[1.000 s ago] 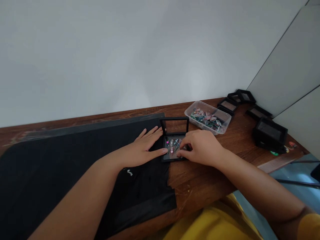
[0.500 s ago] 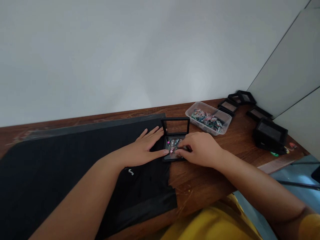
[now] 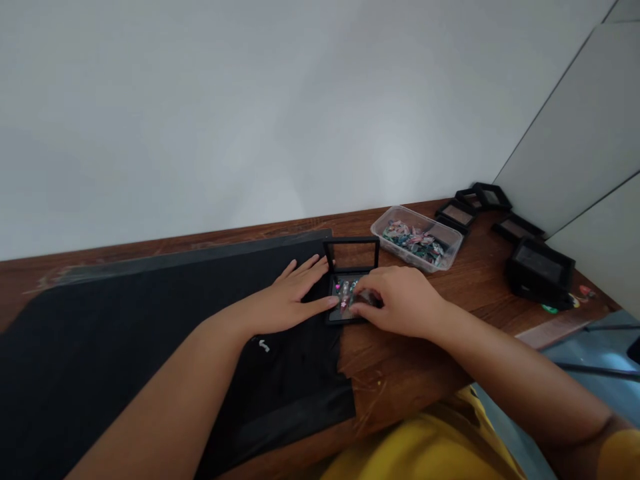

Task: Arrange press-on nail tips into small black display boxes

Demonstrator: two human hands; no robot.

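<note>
A small black case (image 3: 331, 308) stands with its clear-windowed lid (image 3: 353, 255) raised at the back. Inside it lie several small decorated pieces (image 3: 345, 293), some with pink parts. Flat on the black mat with fingers spread is my left hand (image 3: 300, 293), its thumb tip at the case's left side. My right hand (image 3: 400, 297) reaches over the right part of the case, thumb and index finger curved down among the pieces. Whatever lies between those fingertips is too small and covered to make out.
Behind and to the right sits a clear plastic tub (image 3: 417, 238) of colourful pieces. More black cases (image 3: 540, 267) lie at the right. The black mat (image 3: 150, 300) covers the left side of the wooden table (image 3: 400, 367), against a white wall.
My right hand's fingers have shifted slightly and cover a little more of the case's right side. My left hand stays in place on the mat.
</note>
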